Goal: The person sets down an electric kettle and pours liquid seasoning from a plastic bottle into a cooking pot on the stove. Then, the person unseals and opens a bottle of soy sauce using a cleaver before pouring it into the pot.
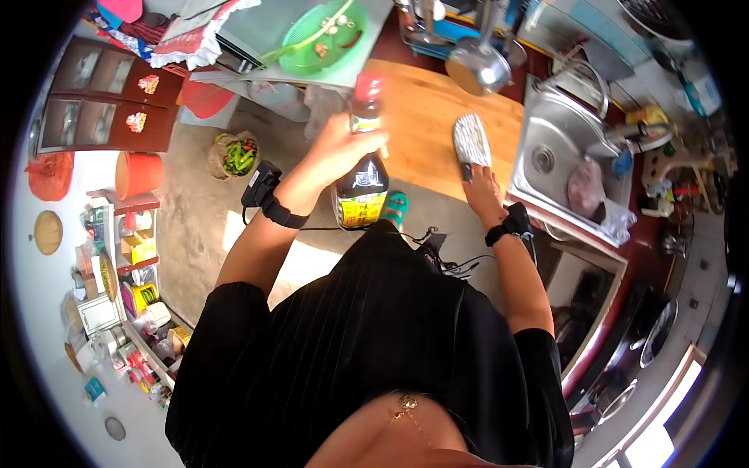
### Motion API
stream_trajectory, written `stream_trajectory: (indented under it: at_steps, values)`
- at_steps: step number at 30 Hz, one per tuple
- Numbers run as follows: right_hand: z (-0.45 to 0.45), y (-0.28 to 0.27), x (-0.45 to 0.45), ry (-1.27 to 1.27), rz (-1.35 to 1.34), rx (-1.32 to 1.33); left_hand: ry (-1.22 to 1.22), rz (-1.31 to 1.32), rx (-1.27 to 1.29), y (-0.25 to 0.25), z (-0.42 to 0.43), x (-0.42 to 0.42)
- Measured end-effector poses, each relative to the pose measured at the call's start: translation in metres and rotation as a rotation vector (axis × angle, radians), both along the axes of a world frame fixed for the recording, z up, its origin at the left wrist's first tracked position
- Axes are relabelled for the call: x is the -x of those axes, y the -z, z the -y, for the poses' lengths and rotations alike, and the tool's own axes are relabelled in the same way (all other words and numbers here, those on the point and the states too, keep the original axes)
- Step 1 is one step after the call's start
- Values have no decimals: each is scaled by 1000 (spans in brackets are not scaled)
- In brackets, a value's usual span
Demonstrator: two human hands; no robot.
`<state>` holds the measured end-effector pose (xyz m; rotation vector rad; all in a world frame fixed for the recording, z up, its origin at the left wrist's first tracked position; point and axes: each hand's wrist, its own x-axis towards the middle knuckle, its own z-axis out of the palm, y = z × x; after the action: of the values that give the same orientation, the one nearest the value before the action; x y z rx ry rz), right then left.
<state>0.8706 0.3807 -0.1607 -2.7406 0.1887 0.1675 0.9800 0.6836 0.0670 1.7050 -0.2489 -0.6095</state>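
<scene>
My left hand (341, 150) is wrapped round the neck of a dark sauce bottle (362, 186) with a red cap and a yellow label. The bottle is held up in front of my body, near the edge of a wooden board (417, 117); its cap is blurred. Over on the right, my right hand (484, 189) has its fingers closed at the dark handle of a tool with a pale, striped, oval head (470, 139). That head lies over the board, and its exact kind is unclear.
A steel sink (544, 132) with plastic bags is right of the board. Ladles (480, 64) hang or stand behind it. A green basket (324, 35) with vegetables sits back left. On the floor stands a basket of peppers (238, 156). Cables (449, 261) hang before my body.
</scene>
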Motion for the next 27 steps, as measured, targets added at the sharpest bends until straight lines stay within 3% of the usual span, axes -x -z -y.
stream_trajectory:
  at_steps: [2,6,10,11,12,13,15,17,19,21,24,25,27]
  values:
    - [-15,22,-25,73,-151,77,12,4,-5,-4,-12,-28]
    - [-27,50,-50,226,-205,197,38,-6,-42,-13,-24,-69]
    - [-14,17,-55,503,-281,-155,96,-19,-3,-20,-17,-82]
    - [-7,27,-45,548,-49,-301,116,-12,16,-20,-14,-84]
    - [-1,13,-41,580,-83,-300,135,-2,13,-21,-10,-84]
    - [6,-11,-38,612,-114,-299,154,-5,9,-22,-6,-84]
    - [3,-71,-18,560,70,-357,191,-7,1,-26,4,-82]
    - [-23,-170,-1,476,255,-363,235,-11,17,-35,18,-76]
    - [-33,-232,-2,62,752,-292,313,-13,2,-50,33,-69]
    - [-43,-295,1,-144,778,-123,415,-5,-33,-64,47,-62]
    - [-57,-335,-3,-244,948,46,545,-329,919,-52,43,-37]
    - [-56,-342,-2,-264,991,80,579,-488,972,-61,45,-33]
    - [-50,-349,4,-278,1001,127,664,-387,1058,-72,55,-17]
